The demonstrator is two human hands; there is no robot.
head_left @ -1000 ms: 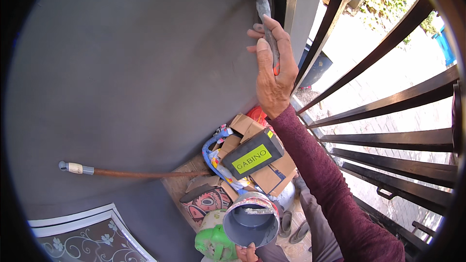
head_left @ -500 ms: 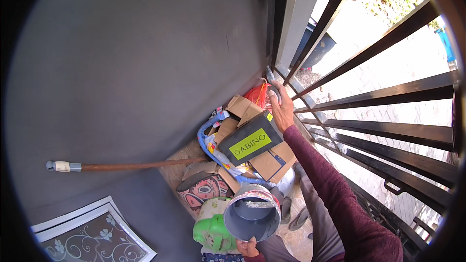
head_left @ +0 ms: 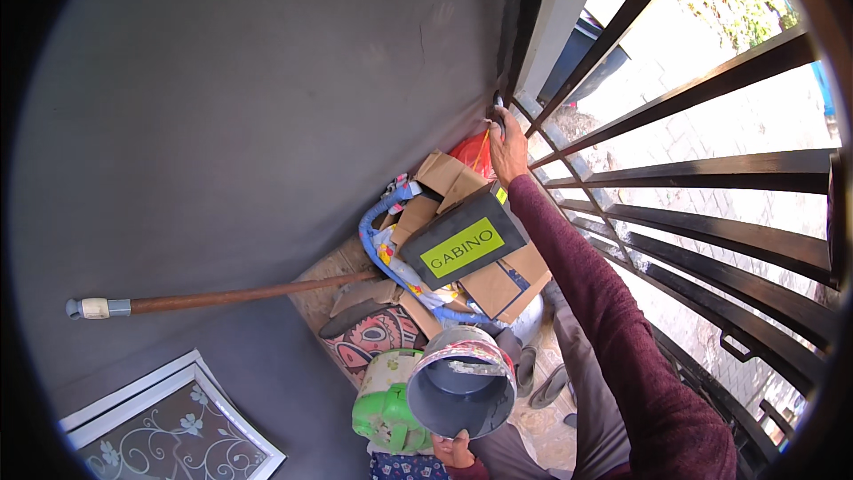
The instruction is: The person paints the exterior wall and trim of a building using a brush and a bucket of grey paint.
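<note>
Two hands engaged. Right hand [head_left: 508, 149], arm outstretched, clenched on a small dark tool [head_left: 499, 117] against the grey wall [head_left: 267, 124]; stiff, light. Left hand [head_left: 455, 449], below, grips a grey bucket [head_left: 462, 384] by its rim; rigid, probably heavy. Cardboard boxes [head_left: 462, 240] between.

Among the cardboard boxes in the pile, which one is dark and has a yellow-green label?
The dark box on top of the pile, just below the right hand. The boxes around it are plain brown cardboard.

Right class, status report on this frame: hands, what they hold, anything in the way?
Right hand on dark tool low at wall corner. Left hand grips grey bucket. Boxes and hose piled below.
</note>
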